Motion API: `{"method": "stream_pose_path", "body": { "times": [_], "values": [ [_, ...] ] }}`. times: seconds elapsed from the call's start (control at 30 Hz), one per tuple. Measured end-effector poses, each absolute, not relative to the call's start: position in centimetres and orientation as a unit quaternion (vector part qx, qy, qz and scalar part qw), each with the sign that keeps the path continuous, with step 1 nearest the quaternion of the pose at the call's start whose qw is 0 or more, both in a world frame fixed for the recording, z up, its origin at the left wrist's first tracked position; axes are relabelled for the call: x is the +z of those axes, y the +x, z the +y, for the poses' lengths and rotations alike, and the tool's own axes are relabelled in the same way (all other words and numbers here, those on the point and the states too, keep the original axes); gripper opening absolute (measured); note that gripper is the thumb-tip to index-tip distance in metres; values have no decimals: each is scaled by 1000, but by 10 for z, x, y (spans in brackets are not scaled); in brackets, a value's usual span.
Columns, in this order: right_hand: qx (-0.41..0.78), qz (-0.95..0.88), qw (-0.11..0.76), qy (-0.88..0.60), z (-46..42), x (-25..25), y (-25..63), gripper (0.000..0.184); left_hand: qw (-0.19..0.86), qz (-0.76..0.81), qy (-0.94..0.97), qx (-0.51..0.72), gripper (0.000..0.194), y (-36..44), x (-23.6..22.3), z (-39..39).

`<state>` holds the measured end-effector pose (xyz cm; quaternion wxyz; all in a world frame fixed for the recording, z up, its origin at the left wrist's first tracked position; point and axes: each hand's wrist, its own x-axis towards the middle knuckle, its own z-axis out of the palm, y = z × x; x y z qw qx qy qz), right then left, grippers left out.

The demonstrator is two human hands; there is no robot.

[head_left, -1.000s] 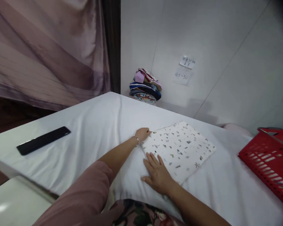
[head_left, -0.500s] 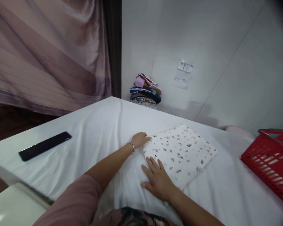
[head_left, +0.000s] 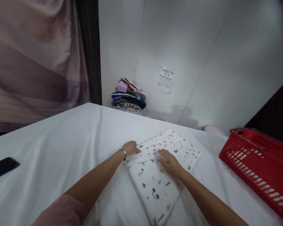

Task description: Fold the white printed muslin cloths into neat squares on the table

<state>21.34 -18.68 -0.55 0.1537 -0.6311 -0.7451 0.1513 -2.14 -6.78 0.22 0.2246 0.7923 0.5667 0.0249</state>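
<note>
A white folded cloth (head_left: pixel 147 175) with small grey and brown printed motifs lies on the white-covered table, stretching down to the bottom of the head view. My left hand (head_left: pixel 130 148), with a bracelet at the wrist, is at the cloth's left edge, its fingers bent and closed on that edge. Across the middle of the cloth is my right hand (head_left: pixel 170 163), palm down and somewhat blurred, its fingers reaching left and apart. Whether it presses on the fabric or hovers just above it is hard to see.
To the right stands a red plastic basket (head_left: pixel 257 169). A flat black object (head_left: pixel 3 168) lies at the left on the white table cover (head_left: pixel 68 150). Folded fabrics (head_left: pixel 128 97) are stacked by the wall, where paper notes (head_left: pixel 164 86) hang. A curtain (head_left: pixel 35 62) hangs at the left.
The printed cloth now spreads farther toward me. My right hand has moved from its near edge onto its middle; my left hand stays at the left edge. The view has turned right.
</note>
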Motion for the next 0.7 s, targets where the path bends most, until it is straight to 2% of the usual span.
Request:
{"method": "stream_pose_path", "body": {
  "times": [0.13, 0.33, 0.47, 0.7],
  "values": [
    [101, -762, 48, -638, -132, 11, 230, 57, 238, 568, 787, 31, 34, -20, 4, -68],
    [120, -805, -49, -579, -47, 19, 217, 78, 258, 575, 774, 66, 37, -23, 3, -77],
    [134, -819, -122, -544, -11, 18, 204, 66, 256, 570, 774, 100, 38, -26, 8, -85],
    [125, -791, -215, -559, 10, 23, 219, 37, 162, 487, 845, 150, 32, -23, 27, -116]
  ]
}}
